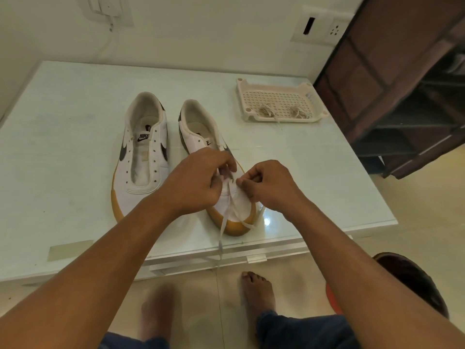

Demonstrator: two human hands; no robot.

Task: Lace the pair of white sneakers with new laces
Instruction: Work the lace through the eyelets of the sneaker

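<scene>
Two white sneakers with tan soles stand side by side on the white table [63,117], toes toward me. The left sneaker [142,157] has bare eyelets and no lace. Over the lower eyelets of the right sneaker [201,127], my left hand [198,180] and my right hand [269,185] each pinch a strand of a white lace [225,217]. The lace's two ends run down over the toe, one hanging past the table's front edge. My hands hide the eyelets they work at.
A white perforated plastic tray [281,98] at the table's back right holds two bundled laces [266,112]. A dark wooden shelf unit [392,84] stands to the right. My bare feet and a dark stool [412,280] are on the floor below the table edge.
</scene>
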